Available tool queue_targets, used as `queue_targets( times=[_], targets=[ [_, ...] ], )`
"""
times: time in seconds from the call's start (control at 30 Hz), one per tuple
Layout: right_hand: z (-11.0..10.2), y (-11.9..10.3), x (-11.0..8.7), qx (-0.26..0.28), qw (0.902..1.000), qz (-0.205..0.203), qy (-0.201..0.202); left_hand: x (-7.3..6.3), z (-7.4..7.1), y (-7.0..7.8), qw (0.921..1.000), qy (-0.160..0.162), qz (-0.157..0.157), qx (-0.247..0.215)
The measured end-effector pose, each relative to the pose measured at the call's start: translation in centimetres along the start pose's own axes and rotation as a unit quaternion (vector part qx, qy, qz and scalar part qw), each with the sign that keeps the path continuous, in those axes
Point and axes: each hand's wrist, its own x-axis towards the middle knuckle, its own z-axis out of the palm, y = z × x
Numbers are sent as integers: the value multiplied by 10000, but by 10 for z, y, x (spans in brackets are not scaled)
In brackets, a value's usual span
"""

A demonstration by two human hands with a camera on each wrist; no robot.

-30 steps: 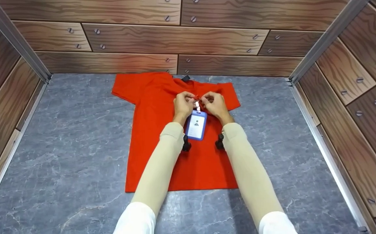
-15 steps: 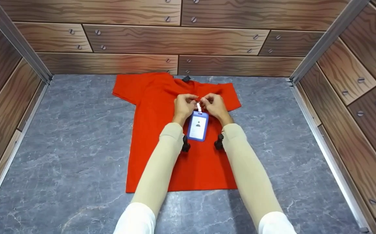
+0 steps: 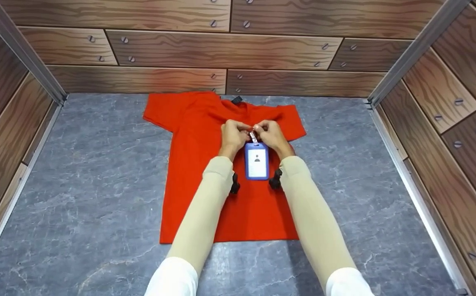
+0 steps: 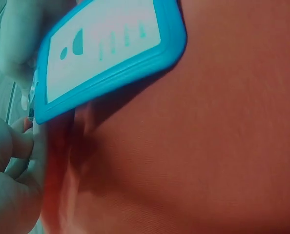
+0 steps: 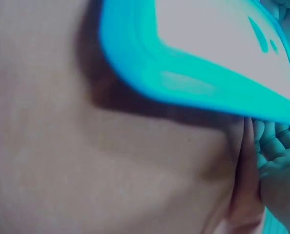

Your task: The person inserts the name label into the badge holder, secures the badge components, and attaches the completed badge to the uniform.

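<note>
A red T-shirt [image 3: 197,172] lies flat, with a raised pinch of cloth at its chest. Between the hands hangs an ID badge [image 3: 257,162] in a blue holder, on a short pale strap with a clip [image 3: 253,137]. My left hand [image 3: 234,137] has its fingers curled, pinching a bit of red cloth beside the clip. My right hand [image 3: 271,135] pinches at the top of the clip, its fingertips almost meeting the left ones. In the left wrist view the badge [image 4: 101,53] tilts above the shirt and casts a shadow. Fingers and badge partly hide the clip's end.
The shirt lies on a grey marbled surface [image 3: 90,172]. Wood-patterned panels [image 3: 172,49] rise at the back and both sides, with metal corner posts. At the shirt's neck shows a black label [image 3: 236,99]. Dark wrist-worn devices [image 3: 276,179] sit close to the badge.
The badge has swung to the right and turned from slanted to nearly straight, hanging slightly lower. Both hands stay at the shirt's chest, with small finger shifts.
</note>
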Motion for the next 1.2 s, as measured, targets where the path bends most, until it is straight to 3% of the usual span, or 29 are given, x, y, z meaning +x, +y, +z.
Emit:
queue_targets(
  times=[0.5,1.2],
  targets=[
    [1,2,1,289,9993,4,-239,0,-3,-3,9999,-1,-12,137],
    [1,4,0,166,9994,37,-288,1,-4,-2,9992,-98,-77,385]
  ],
)
